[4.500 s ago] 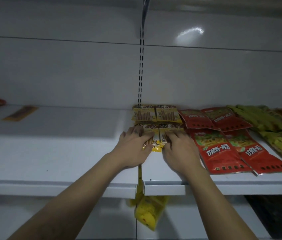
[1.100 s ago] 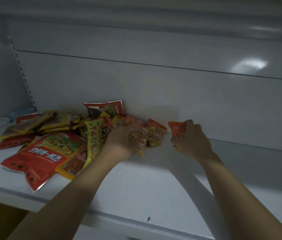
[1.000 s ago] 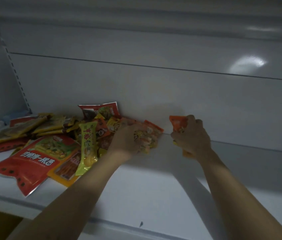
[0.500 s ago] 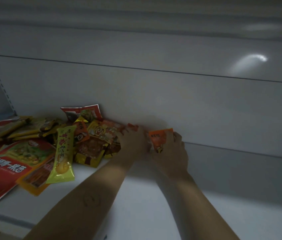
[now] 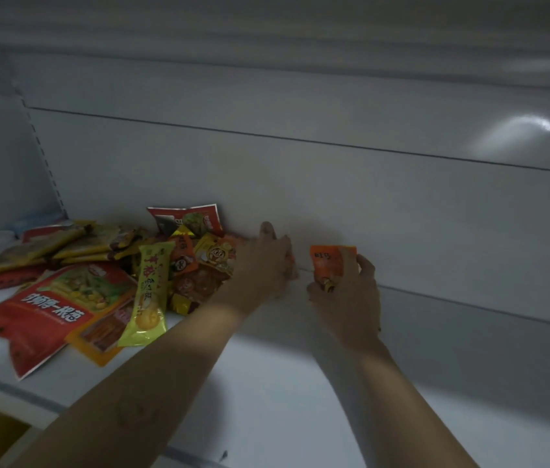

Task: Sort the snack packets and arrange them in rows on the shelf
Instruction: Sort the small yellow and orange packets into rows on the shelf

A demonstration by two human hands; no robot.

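Shelf [image 5: 300,383]: I see no row of packets laid out on this stretch. The pile of snack packets [image 5: 104,265] sits heaped and mixed at the left, against the back wall. A large red packet [image 5: 40,315] and a long yellow packet [image 5: 148,292] lie at its front. Left grip [image 5: 263,265] rests on the pile's right edge; I cannot tell whether it holds anything. Right grip [image 5: 347,298] pinches a small orange packet [image 5: 332,261], upright just beside the pile. My judgement: sorting barely begun here, nearly all left.
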